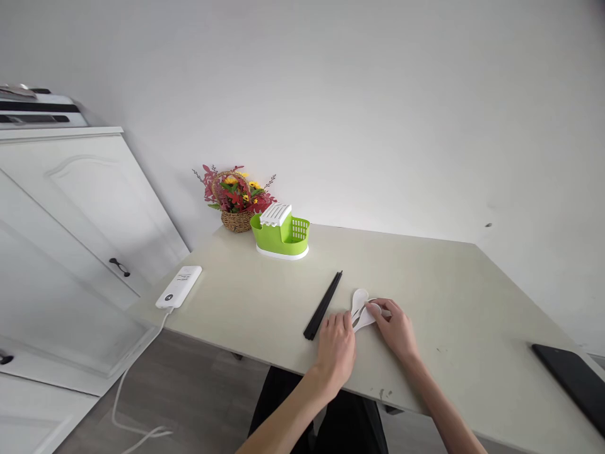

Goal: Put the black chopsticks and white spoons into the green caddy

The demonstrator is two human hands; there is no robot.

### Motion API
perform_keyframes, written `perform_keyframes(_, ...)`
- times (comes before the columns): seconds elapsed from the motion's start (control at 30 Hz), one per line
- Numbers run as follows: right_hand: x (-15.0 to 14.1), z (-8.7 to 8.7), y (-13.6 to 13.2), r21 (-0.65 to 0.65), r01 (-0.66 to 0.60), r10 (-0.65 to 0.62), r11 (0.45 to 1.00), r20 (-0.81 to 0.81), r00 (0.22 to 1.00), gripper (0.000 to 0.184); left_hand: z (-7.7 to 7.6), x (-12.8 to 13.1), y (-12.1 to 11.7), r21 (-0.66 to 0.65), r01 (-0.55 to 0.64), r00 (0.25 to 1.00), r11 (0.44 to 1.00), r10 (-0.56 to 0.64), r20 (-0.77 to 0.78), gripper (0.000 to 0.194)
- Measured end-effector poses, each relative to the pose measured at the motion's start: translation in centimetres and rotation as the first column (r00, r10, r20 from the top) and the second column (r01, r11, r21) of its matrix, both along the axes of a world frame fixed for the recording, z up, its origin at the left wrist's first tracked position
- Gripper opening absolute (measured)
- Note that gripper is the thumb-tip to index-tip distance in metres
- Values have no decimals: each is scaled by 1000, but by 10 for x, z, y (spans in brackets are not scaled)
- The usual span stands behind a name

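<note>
White spoons (360, 298) lie close together on the table, bowls pointing away from me and to the right. Curled over their handle ends is my left hand (336, 343), which hides those ends. My right hand (396, 326) is closed at the bowl of the rightmost spoon, thumb and fingertips against it. Just left of the spoons, a bundle of black chopsticks (323, 306) rests slantwise on the table, touched by neither hand. Farther back stands a green utensil holder (271, 240) with a white slotted top and white base.
Behind the holder is a wicker basket of artificial flowers (236, 220) near the wall. A white power bank (179, 287) with a cable sits at the table's (439, 277) left edge. A black flat device (571, 381) lies at the right edge. White cabinets (85, 208) stand on the left.
</note>
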State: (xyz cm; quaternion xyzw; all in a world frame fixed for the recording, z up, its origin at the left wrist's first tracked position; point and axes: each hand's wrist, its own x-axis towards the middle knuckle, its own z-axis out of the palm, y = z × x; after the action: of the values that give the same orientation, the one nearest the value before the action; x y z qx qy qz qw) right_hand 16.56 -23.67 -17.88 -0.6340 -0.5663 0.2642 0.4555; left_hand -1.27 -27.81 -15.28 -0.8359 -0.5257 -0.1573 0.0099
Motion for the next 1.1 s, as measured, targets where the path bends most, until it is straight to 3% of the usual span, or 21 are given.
perform_keyframes(0.23, 5, -2, 6, -16, 1, 0, 1000, 55, 998, 40, -4, 1, -2, 22, -15, 1000, 1000, 15, 19, 48)
perform_keyframes(0.73, 13, -6, 11, -29, -2, 3, 1000, 40, 999, 41, 5, 2, -3, -18, -22, 1000, 1000, 21, -18, 40)
perform_keyframes(0.97, 14, -5, 7, -31, 1, 0, 1000, 22, 1000, 45, 8, 0, -6, 49, -34, 999, 998, 32, 44, 21)
perform_keyframes(1.1, 14, -3, 4, -40, 2, -1, 999, 14, 1000, 45, 21, -14, 5, 137, -71, 989, 988, 53, 136, 24)
